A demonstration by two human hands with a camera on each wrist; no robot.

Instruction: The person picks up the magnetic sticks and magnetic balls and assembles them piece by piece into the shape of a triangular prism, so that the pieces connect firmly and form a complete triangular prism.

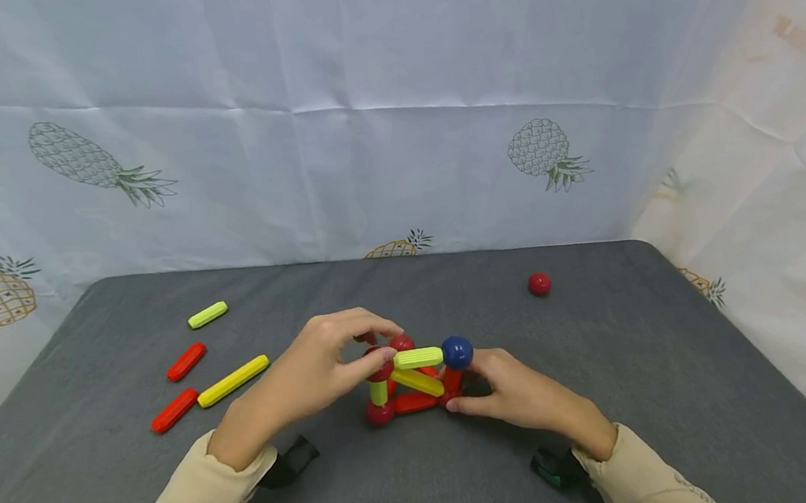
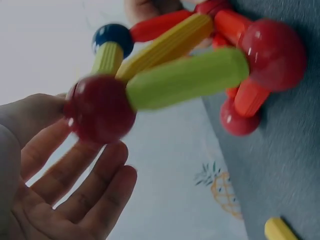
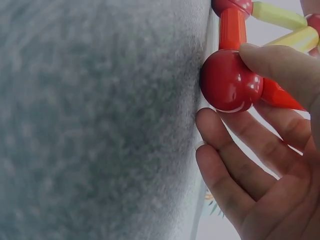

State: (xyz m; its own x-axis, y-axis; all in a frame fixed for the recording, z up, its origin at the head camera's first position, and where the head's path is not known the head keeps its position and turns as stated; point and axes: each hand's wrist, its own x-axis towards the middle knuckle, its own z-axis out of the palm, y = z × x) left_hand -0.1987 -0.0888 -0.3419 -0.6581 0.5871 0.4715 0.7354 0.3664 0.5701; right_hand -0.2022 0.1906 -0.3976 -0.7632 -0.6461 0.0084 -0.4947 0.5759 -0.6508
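Between both hands on the grey table stands a frame of coloured rods and balls. My left hand pinches its upper left red ball between thumb and fingers. From that ball a lime rod runs to a blue ball, another lime rod goes down to a lower red ball, and a yellow rod slants across. At the lower right, my right hand grips a red ball, its thumb on top. Red rods form the base; the far side is partly hidden.
Left on the table lie a short lime rod, two red rods and a longer yellow rod. One loose red ball sits at the back right. A pineapple-print cloth hangs behind the table.
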